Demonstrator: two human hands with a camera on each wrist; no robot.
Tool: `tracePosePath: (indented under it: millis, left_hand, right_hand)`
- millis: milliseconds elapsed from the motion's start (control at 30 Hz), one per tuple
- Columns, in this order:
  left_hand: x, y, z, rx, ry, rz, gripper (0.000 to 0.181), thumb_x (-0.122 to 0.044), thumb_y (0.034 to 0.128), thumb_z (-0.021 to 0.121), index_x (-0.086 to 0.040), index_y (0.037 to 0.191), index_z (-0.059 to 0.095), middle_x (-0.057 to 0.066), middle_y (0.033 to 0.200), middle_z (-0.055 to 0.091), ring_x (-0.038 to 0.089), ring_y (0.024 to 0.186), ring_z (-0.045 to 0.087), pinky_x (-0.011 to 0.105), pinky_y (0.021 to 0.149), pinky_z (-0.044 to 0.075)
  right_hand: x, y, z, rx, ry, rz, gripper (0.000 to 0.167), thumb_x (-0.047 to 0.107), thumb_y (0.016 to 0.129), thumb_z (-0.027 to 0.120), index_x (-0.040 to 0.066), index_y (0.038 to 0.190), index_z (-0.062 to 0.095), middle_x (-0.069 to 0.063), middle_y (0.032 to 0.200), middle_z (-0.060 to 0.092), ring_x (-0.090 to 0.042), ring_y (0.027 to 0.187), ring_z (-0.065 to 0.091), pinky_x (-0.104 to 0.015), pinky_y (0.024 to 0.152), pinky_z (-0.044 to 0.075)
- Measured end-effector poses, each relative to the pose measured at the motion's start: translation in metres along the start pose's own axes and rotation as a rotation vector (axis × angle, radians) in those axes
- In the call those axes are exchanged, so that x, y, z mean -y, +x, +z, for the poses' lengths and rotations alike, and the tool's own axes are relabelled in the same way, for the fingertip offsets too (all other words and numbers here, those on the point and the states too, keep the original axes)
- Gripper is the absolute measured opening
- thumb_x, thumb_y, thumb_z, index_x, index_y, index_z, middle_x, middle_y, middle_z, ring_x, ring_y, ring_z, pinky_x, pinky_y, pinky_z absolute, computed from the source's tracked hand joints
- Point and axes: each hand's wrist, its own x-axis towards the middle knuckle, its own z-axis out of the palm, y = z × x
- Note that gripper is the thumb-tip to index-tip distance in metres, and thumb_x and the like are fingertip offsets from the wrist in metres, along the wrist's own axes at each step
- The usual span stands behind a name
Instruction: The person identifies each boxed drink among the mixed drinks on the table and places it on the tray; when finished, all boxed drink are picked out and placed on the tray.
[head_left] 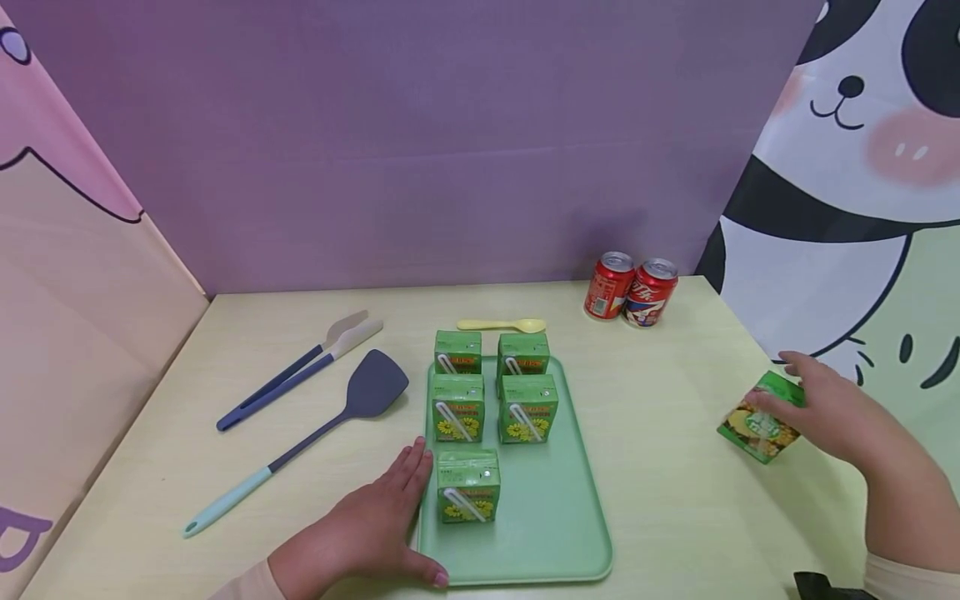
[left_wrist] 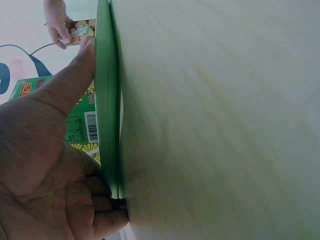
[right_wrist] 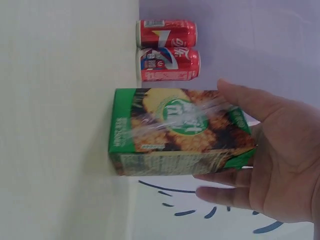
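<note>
My right hand (head_left: 843, 412) holds a green juice box (head_left: 763, 417) with fruit pictures over the right side of the table. In the right wrist view, thumb and fingers (right_wrist: 225, 197) grip the top end of this box (right_wrist: 172, 120); its base is close to the tabletop. The left hand (head_left: 367, 521) rests against the left edge of a light green tray (head_left: 555, 517). Its thumb lies along the rim, in the left wrist view, and the fingers touch the edge. Several green drink boxes (head_left: 467, 487) with straws stand on the tray in two columns, the right column shorter.
Two red soda cans (head_left: 649, 292) stand at the back right. A yellow spoon (head_left: 502, 325) lies behind the tray. To the left are blue-handled tongs (head_left: 300, 375) and a dark spatula (head_left: 375, 387). A purple backdrop (head_left: 450, 150) borders the table's back.
</note>
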Motion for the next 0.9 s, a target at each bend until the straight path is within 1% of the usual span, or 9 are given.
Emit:
tracePosePath:
  millis: [67,100,167,233,367,467,533,700,900]
  left_hand:
    - [0.001,0.000,0.000,-0.003,0.001,0.003,0.138,-0.085,0.0587,0.067,-0.007,0.158,0.013,0.010,0.166,0.001,0.030,0.152,0.007,0.052,0.112,0.035]
    - [0.001,0.000,0.000,-0.006,0.003,0.005,0.138,-0.085,0.0588,0.067,-0.007,0.158,0.013,0.010,0.166,0.001,0.031,0.152,0.008,0.052,0.112,0.035]
    - [0.001,-0.001,0.000,-0.010,0.003,0.008,0.138,-0.085,0.0588,0.068,-0.006,0.158,0.014,0.011,0.166,0.001,0.031,0.152,0.008,0.052,0.112,0.036]
    - [0.001,-0.001,0.000,-0.014,0.002,0.010,0.137,-0.085,0.0590,0.068,-0.006,0.158,0.014,0.011,0.166,0.001,0.031,0.152,0.008,0.052,0.111,0.036]
    - [0.001,-0.002,0.001,-0.017,-0.006,0.009,0.137,-0.083,0.0595,0.069,-0.006,0.158,0.014,0.011,0.166,0.002,0.031,0.152,0.008,0.052,0.111,0.037]
    - [0.001,-0.002,0.001,-0.018,-0.007,0.006,0.137,-0.083,0.0598,0.070,-0.006,0.158,0.014,0.011,0.166,0.002,0.030,0.152,0.008,0.052,0.111,0.037]
    - [0.000,-0.002,0.001,-0.017,-0.004,0.005,0.137,-0.083,0.0597,0.069,-0.006,0.158,0.014,0.010,0.166,0.002,0.030,0.152,0.008,0.052,0.111,0.037]
    - [0.000,-0.001,0.001,-0.017,0.003,0.006,0.137,-0.084,0.0595,0.068,-0.007,0.158,0.014,0.010,0.166,0.002,0.030,0.152,0.008,0.052,0.111,0.037]
    - [0.000,-0.001,0.001,-0.020,0.003,0.008,0.137,-0.084,0.0595,0.069,-0.006,0.158,0.014,0.010,0.166,0.002,0.030,0.152,0.008,0.052,0.111,0.037]
  right_hand:
    - [-0.001,0.000,0.002,0.032,0.011,0.008,0.102,0.067,0.092,0.050,-0.017,0.143,0.021,-0.037,0.117,0.047,-0.047,0.098,0.049,-0.061,0.077,0.048]
    - [-0.001,-0.001,0.002,0.038,0.015,0.000,0.098,0.064,0.093,0.050,-0.016,0.141,0.024,-0.032,0.110,0.050,-0.042,0.093,0.051,-0.054,0.072,0.050]
    - [0.000,-0.001,0.003,0.046,0.017,-0.012,0.092,0.063,0.093,0.050,-0.015,0.138,0.030,-0.024,0.100,0.055,-0.035,0.086,0.052,-0.041,0.064,0.047]
    - [0.001,-0.001,0.003,0.046,0.009,-0.017,0.089,0.063,0.093,0.051,-0.014,0.135,0.033,-0.019,0.094,0.057,-0.033,0.084,0.053,-0.041,0.064,0.047]
    - [0.003,-0.002,0.002,0.044,-0.014,-0.024,0.085,0.063,0.093,0.052,-0.012,0.132,0.037,-0.015,0.089,0.058,-0.033,0.083,0.054,-0.043,0.065,0.047]
    - [0.008,-0.003,0.002,0.050,-0.017,-0.039,0.081,0.062,0.093,0.054,-0.009,0.131,0.039,-0.012,0.087,0.057,-0.028,0.080,0.053,-0.035,0.061,0.042]
    - [0.013,-0.004,0.003,0.041,-0.016,-0.068,0.075,0.059,0.093,0.055,-0.006,0.130,0.042,-0.008,0.085,0.057,-0.025,0.078,0.052,-0.031,0.060,0.039]
    - [0.035,-0.008,0.002,0.022,-0.018,-0.135,0.070,0.056,0.093,0.057,-0.003,0.129,0.046,-0.004,0.084,0.057,-0.020,0.076,0.051,-0.031,0.060,0.038]
    - [0.070,-0.013,-0.001,0.032,-0.014,-0.193,0.074,0.060,0.090,0.059,0.001,0.134,0.047,-0.005,0.094,0.062,-0.021,0.081,0.055,-0.033,0.063,0.044]
